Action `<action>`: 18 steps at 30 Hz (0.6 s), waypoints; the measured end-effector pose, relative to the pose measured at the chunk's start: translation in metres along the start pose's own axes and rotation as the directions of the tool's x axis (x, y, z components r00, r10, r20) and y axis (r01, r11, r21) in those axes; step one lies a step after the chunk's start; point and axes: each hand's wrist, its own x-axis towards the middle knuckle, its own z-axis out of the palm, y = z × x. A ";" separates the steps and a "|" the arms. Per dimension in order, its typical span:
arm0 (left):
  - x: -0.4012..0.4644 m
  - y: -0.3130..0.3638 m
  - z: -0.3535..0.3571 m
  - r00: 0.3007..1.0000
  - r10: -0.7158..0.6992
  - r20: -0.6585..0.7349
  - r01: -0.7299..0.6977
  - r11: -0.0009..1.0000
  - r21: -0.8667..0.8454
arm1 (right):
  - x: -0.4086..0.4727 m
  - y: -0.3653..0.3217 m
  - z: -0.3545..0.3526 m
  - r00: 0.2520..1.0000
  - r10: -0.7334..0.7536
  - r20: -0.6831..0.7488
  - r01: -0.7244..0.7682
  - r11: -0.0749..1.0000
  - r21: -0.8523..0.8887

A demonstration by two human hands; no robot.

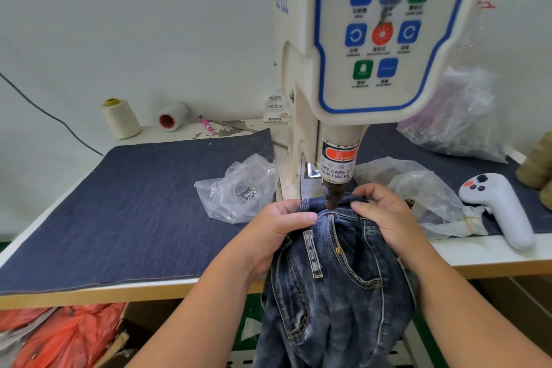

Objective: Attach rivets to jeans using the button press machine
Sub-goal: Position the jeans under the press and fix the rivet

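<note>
Jeans bunched under the punch, both hands too close to the strike point.

My left hand (282, 225) at 9 o'clock of the punch (333, 197) and my right hand (385, 215) at 3 o'clock each grip the jeans (334, 287), a little apart, holding the waistband area up under the button press machine (367, 39); the rest of the denim hangs off the tabletop (125, 206) edge at 6 o'clock. Risks as I see them: left thumb and right fingertips sit just beside the punch tip, so a cycle now could pinch them. Fabric is folded thick there, so the rivet may set crooked or catch 2 layers. I can't tell if a rivet is loaded or if the lower die is lined up; it's hidden by cloth. 1 brass rivet (338, 250) already sits lower, at 6 o'clock. Hanging weight could drag the mark off-centre.
</note>
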 end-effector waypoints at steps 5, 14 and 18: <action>0.000 -0.001 -0.001 1.000 0.001 -0.004 -0.001 1.000 0.006 | -0.001 -0.001 -0.001 1.000 0.017 0.016 -0.018 0.999 0.049; 0.000 -0.001 0.000 0.999 0.013 -0.035 -0.011 0.999 0.041 | 0.001 0.000 -0.002 0.999 0.034 0.023 -0.035 0.999 0.034; 0.000 -0.002 0.001 0.999 0.015 -0.050 -0.013 0.999 0.034 | 0.002 0.000 -0.004 0.999 0.042 0.026 -0.043 0.998 0.038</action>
